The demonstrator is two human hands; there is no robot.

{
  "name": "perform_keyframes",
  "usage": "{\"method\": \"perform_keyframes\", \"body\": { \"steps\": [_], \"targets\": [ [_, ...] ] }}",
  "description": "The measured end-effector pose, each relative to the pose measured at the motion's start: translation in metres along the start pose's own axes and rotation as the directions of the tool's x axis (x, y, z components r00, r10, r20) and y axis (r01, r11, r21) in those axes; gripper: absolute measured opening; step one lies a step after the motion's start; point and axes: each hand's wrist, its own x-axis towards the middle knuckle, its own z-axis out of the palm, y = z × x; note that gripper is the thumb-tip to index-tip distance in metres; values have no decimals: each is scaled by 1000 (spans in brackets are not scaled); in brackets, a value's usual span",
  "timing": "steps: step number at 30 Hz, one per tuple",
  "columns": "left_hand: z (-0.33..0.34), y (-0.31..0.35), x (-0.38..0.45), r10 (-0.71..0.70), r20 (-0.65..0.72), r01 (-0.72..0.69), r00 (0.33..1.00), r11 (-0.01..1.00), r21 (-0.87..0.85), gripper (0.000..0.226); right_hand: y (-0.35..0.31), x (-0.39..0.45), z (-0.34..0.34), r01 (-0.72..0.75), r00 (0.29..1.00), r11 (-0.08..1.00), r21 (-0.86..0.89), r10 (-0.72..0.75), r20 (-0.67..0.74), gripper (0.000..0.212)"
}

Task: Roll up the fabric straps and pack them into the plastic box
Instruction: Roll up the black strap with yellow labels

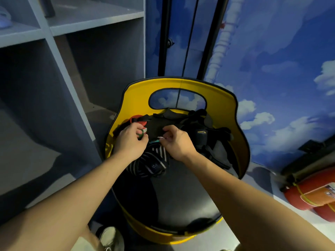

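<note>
Shelving: a grey open-fronted shelf unit (pixel 72 73) fills the view from 8 to 11 o'clock, its upright edge just beside the tub's left wall.
Wall: a blue sky-and-cloud printed wall (pixel 282 73) runs from 12 to 3 o'clock, close behind the tub.
Tub: a yellow-lined, black-trimmed round soft tub with a cut-out handle (pixel 137 98) stands on the floor at centre; no plastic box shows here.
Straps: a tangled heap of dark fabric straps (pixel 204 140) lies against the tub's far wall at 12 o'clock from both hands; the near half of the tub floor is bare and gives room for rolling.
Striped strap: a black-and-white striped band (pixel 154 160) lies between the wrists, its long axis running from 10 to 4 o'clock.
Left hand (pixel 129 140): fingers curled round a small red, white and green roll (pixel 143 132) at the heap's 9 o'clock side.
Right hand (pixel 176 142): pinches a thin pale strap end (pixel 161 138), well inside the rim.
Key relation: the two hands are nearly touching, so the loose end lies just at 3 o'clock from the roll; by my judgement the left hand rolls while the right feeds.
Canister: an orange cylinder (pixel 311 198) lies at 4 o'clock, well apart.
</note>
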Motion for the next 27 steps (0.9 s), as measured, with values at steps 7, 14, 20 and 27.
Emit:
{"method": "perform_keyframes", "body": {
  "steps": [7, 14, 20, 27],
  "targets": [
    [23, 43, -44, 67, 94, -67, 993, 998, 1, 6, 38, -62, -36, -87, 993, 996, -24, 85, -88, 5],
    [52, 71, -56, 127, 151, -128, 980, 992, -5, 14, 72, -82, -66, -173, 975, 983, -67, 161, -154, 9],
    [81, 87, -14, 63, 231, -51, 971, 997, -60, 15, 90, -41, -87, -122, 986, 982, -145, 103, -135, 32],
    [130, 89, 31, -20, 427, -16, 904, 997, 79, 58, 105, 22, -81, -67, 996, 941, -331, 82, 32, 60]
  ]
}}
